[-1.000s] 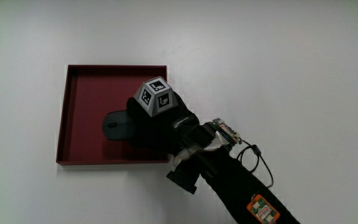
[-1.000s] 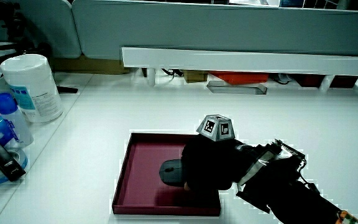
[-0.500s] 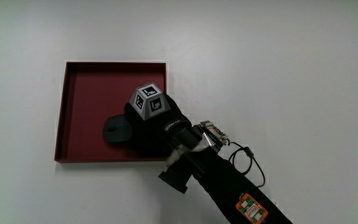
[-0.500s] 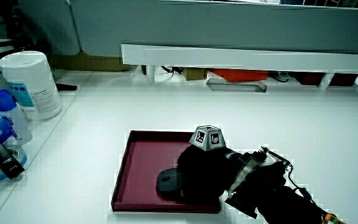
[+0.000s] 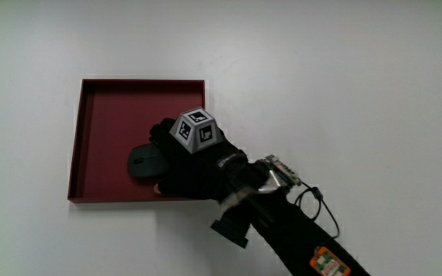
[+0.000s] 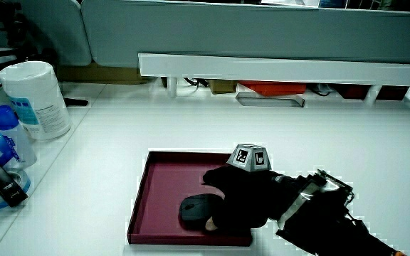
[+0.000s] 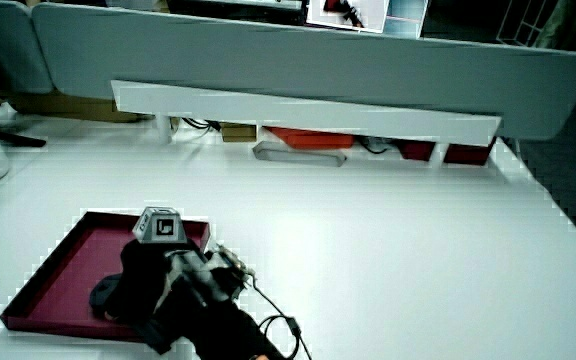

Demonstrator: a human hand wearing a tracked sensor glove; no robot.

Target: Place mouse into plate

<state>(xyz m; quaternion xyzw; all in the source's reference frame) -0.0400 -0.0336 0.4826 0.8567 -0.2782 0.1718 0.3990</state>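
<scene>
Dark red and square, with low raised walls, the plate point(image 5: 98, 92) was seen lying flat on the white table point(image 5: 344, 84); it was also recorded in both side views point(image 6: 164, 178) point(image 7: 53, 270). A dark mouse point(image 5: 143, 162) was noted resting on the plate's floor, in the part of it nearer to the person, its body lying flat point(image 6: 194, 208); in a side view only its edge was visible beside the glove point(image 7: 101, 294). The hand point(image 5: 194, 157) was observed over the plate, just beside the mouse and partly above it, the patterned cube point(image 5: 196, 128) on its back facing upward. The fingers point(image 5: 159, 132) were seen loosely spread and lifted clear of the mouse, nothing being grasped. The forearm point(image 5: 290, 230) was noted crossing the plate's edge nearest the person. A white canister point(image 6: 35, 98) and a blue-capped bottle point(image 6: 7, 131) were noted at the table's edge, well apart from the plate.
</scene>
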